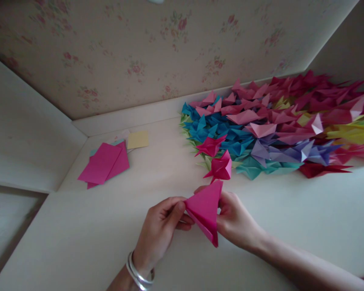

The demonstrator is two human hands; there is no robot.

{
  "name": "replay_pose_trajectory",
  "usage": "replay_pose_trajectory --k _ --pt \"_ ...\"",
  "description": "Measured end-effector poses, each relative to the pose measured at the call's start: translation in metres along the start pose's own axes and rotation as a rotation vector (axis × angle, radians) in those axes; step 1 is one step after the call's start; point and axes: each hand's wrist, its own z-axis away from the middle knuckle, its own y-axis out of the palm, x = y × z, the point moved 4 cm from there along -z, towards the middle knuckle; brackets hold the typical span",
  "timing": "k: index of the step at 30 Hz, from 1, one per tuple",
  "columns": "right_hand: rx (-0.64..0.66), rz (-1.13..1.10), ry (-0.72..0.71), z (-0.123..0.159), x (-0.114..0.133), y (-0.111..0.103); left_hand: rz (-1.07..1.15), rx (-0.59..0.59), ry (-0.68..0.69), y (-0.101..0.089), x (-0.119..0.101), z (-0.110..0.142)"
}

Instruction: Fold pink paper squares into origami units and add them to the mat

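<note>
A folded sheet of pink origami paper [205, 206], shaped like a triangle with loose layers along its lower edge, is held above the white table. My left hand [166, 220] pinches its left corner between thumb and fingers. At its right edge, my right hand [235, 216] grips the paper from behind, and the paper hides some of those fingertips. Just beyond the paper sit a pink folded paper piece [222, 166] and another pink folded piece [211, 146]. Silver bangles [140, 275] circle my left wrist.
A large heap of folded paper pieces [276, 121] in many colours fills the back right of the white table [109, 234]. Pink paper squares [104, 163] lie stacked at the left, beside a pale yellow square [138, 140]. Behind is a wall with flowered paper [133, 44].
</note>
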Motion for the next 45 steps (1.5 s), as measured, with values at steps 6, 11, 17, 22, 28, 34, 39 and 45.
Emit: replay_pose_trajectory --k 6,11,17,22,28,34,39,45 --pt "-0.058 0.055 0.044 0.001 -0.006 0.002 0.066 -0.015 -0.106 0.001 0.003 -0.001" --pt "-0.144 0.203 -0.014 0.002 -0.008 0.001 0.329 0.051 -0.197 0.005 0.008 -0.002" --pt "-0.127 0.435 -0.209 0.007 -0.009 0.001 0.401 0.045 -0.203 0.004 0.012 -0.003" --pt "-0.094 0.460 -0.250 0.009 -0.006 0.003 0.208 0.058 -0.093 0.003 0.008 -0.004" --pt "-0.029 0.262 -0.315 0.007 0.007 0.002 -0.081 -0.174 0.068 -0.015 0.000 -0.003" --pt "-0.029 0.198 -0.357 0.003 0.013 -0.001 -0.290 -0.309 0.146 -0.018 -0.004 0.001" --pt "0.026 0.198 -0.365 0.005 0.012 0.001 -0.312 -0.351 0.189 -0.015 -0.003 0.003" --pt "-0.037 0.020 -0.131 0.002 0.002 -0.002 -0.153 -0.191 0.071 -0.010 -0.002 -0.001"
